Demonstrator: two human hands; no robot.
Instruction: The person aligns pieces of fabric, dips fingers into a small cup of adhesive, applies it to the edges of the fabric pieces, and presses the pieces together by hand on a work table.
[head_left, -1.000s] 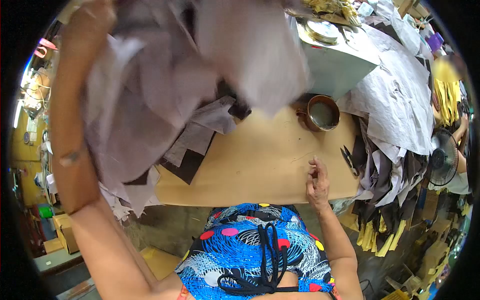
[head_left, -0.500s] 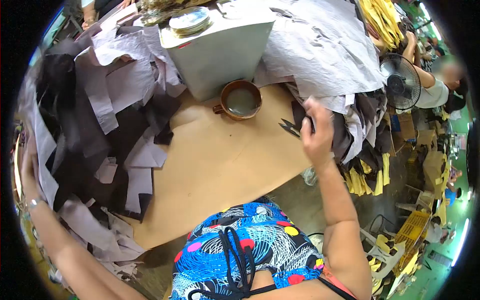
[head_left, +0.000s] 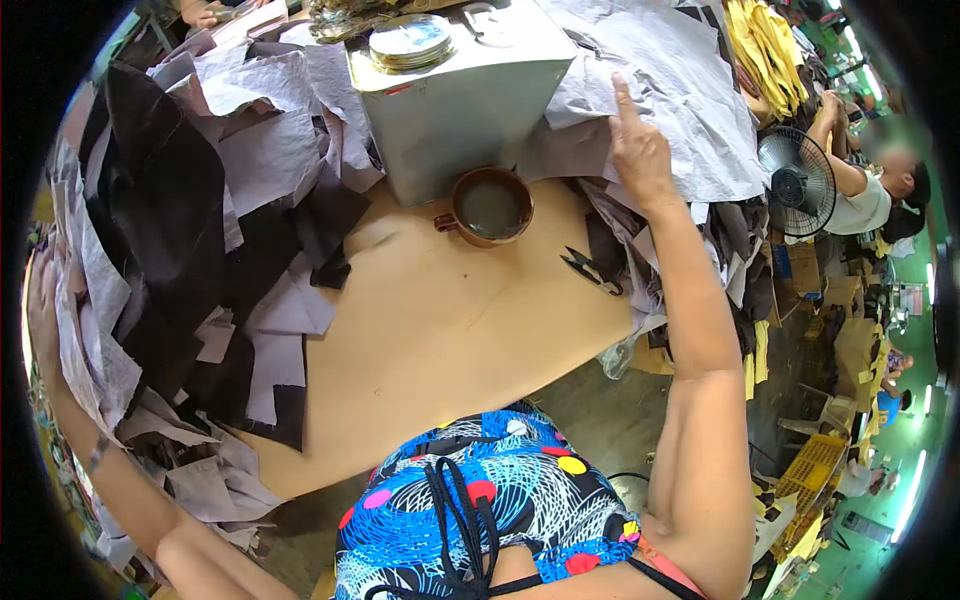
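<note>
My right hand (head_left: 641,150) is over the pale grey fabric pile (head_left: 690,110) at the right, index finger stretched out and the other fingers partly bent. Nothing shows in it. Below it, a pair of black thread snips (head_left: 590,268) lies on the brown board (head_left: 400,350). At the far left edge, my left hand (head_left: 42,290) is beside the outer side of a heap of dark and pale fabric pieces (head_left: 165,200). Its fingers are dim and distorted there, so their grip is unclear.
A brown mug (head_left: 490,207) of liquid stands before a square metal tin (head_left: 470,120) topped with stacked round lids (head_left: 410,42). A black fan (head_left: 797,185) and a co-worker (head_left: 870,190) are at the right. Yellow cloth (head_left: 765,55) lies at the back right.
My right hand has moved from beside the thread snips up over the pale fabric pile. My left hand has risen slightly along the left heap, whose dark piece now stands higher.
</note>
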